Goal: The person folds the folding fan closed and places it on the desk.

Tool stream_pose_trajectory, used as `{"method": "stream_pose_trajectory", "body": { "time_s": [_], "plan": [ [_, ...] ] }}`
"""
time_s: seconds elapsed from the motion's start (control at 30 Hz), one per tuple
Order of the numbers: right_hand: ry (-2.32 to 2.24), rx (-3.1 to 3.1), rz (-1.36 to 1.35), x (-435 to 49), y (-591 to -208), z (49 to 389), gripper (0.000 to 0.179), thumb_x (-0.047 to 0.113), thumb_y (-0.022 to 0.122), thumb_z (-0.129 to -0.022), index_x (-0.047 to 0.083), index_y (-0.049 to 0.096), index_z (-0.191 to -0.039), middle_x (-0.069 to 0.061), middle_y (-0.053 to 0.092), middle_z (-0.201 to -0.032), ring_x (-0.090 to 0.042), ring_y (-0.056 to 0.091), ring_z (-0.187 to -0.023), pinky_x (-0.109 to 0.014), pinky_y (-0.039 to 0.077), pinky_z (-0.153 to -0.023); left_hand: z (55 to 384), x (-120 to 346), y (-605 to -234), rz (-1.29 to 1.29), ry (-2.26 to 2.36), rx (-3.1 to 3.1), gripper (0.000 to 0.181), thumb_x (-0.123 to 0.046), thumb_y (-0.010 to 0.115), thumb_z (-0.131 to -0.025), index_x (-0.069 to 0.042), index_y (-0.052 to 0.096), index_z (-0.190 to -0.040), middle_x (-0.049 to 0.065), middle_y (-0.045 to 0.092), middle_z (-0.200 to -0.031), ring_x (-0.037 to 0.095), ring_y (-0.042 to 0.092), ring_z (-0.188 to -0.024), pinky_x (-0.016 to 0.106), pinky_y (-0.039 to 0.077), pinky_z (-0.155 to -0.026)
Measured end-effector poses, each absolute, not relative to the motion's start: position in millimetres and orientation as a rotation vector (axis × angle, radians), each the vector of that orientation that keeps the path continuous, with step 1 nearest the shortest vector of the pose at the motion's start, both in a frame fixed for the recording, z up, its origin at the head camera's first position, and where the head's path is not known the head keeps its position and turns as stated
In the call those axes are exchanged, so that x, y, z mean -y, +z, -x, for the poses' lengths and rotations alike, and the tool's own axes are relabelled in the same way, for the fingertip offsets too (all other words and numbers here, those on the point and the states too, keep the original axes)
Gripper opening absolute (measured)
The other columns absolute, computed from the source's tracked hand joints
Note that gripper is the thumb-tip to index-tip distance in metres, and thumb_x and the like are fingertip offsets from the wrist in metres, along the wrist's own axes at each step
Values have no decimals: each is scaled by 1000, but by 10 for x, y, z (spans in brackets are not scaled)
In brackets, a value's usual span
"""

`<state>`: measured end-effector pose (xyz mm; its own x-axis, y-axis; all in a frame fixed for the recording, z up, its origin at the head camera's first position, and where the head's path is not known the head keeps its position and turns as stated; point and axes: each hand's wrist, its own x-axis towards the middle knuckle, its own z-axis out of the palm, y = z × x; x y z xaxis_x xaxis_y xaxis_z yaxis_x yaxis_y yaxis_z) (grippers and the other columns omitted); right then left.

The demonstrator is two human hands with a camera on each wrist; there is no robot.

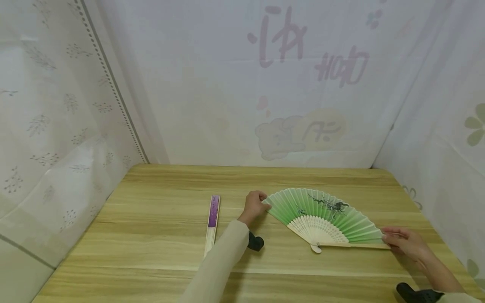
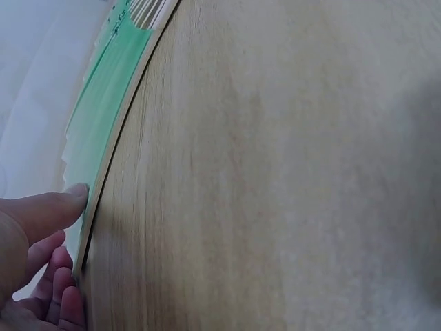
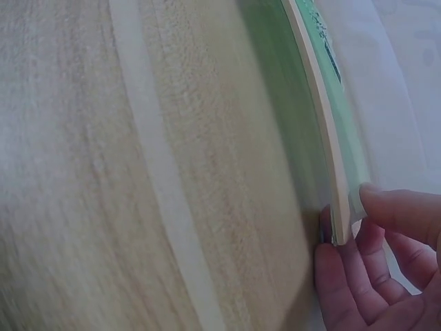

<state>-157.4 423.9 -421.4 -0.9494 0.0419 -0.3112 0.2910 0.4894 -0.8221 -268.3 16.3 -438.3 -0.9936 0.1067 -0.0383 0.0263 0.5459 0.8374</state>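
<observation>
A green folding fan (image 1: 322, 206) is spread wide over the right half of the table, with dark branch-like painting on its pleats and pale pierced ribs meeting at a pivot near the front. My left hand (image 1: 255, 206) pinches its left end, thumb on top of the green leaf (image 2: 114, 117) and fingers at the edge. At the opposite end my right hand (image 1: 411, 244) grips the tip of the outer rib (image 3: 324, 117) between thumb and fingers. Left of my left hand lies a folded purple fan (image 1: 214, 212), its lower part hidden behind my sleeve.
The wooden table (image 1: 159, 235) has rounded far corners. White printed cloth (image 1: 208, 84) hangs behind it and along both sides. Each wrist carries a black device, one visible by the left sleeve (image 1: 223, 256).
</observation>
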Motion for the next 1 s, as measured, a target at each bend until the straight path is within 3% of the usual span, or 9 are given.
{"method": "stream_pose_trajectory", "body": {
  "time_s": [0.37, 0.53, 0.67, 1.0],
  "plan": [
    [-1390, -2511, -300, -4212, -4223, 1547, 58, 24, 61, -85, -15, 38, -122, 0, 61, -95, 0, 56, -76, -25, 51, -67, 2696, -145, -4398, -153, 1434, -2657, 36, 3, 68, -72, 5, 59, -107, 16, 58, -101, 31, 50, -98, 36, 45, -82],
    [-1378, -2500, -312, -4219, -4243, 1549, 59, 26, 61, -85, -14, 39, -123, -10, 59, -105, 4, 54, -77, -23, 51, -70, 2696, -135, -4390, -206, 1353, -2677, 30, -1, 66, -74, 3, 61, -104, 13, 60, -98, 28, 46, -98, 38, 37, -87],
    [-1394, -2476, -333, -4228, -4250, 1545, 57, 27, 61, -84, -12, 44, -121, -7, 60, -106, 6, 53, -77, -22, 50, -70, 2686, -134, -4394, -256, 1352, -2709, 27, -3, 64, -74, 3, 63, -100, 13, 61, -94, 26, 46, -93, 38, 33, -84],
    [-1373, -2469, -357, -4235, -4253, 1529, 48, 30, 60, -84, -5, 54, -116, 1, 62, -98, 4, 53, -77, -22, 49, -67, 2638, -169, -4400, -131, 1399, -2776, 22, -9, 67, -75, 4, 64, -93, 12, 56, -91, 27, 47, -85, 34, 41, -73]
  ]
}}
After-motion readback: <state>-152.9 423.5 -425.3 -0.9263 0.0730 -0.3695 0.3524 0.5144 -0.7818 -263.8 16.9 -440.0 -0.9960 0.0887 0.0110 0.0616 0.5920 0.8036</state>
